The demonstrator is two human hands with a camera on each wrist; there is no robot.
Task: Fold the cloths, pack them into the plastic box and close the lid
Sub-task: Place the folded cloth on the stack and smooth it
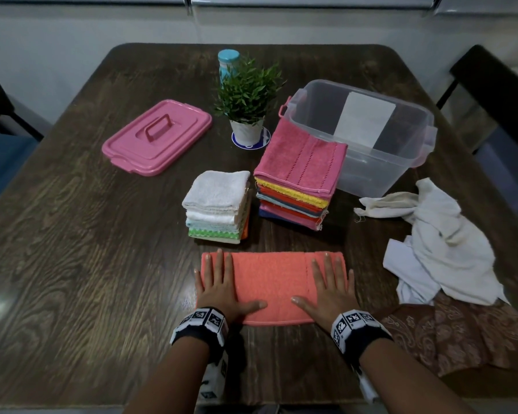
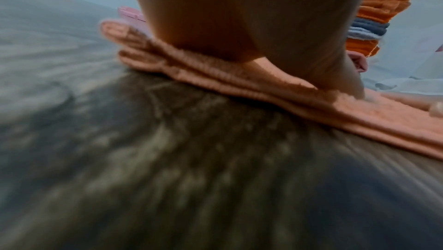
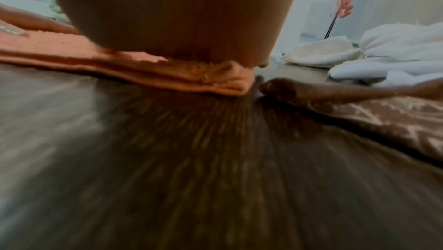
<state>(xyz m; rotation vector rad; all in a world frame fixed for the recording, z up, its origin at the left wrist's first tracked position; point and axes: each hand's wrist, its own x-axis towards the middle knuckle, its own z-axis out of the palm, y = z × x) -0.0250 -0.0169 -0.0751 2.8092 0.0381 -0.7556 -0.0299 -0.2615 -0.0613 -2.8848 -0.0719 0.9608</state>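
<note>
**No readable text**

No words, brands or numbers can be read. The wristbands (image 1: pixel 205 319) carry only black-and-white square marker patterns. The blue-and-white coaster (image 1: pixel 263 138) under the plant pot shows a print too small to read.

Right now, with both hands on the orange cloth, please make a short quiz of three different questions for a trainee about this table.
1. True or false: the pink lid sits on the plastic box.
2. How many folded stacks stand between the orange cloth and the box?
3. Which lies nearest the right hand? A) potted plant B) unfolded white cloths C) blue-capped bottle

Key:
1. False; it lies on the table, left of the plant.
2. Two.
3. B.
</note>
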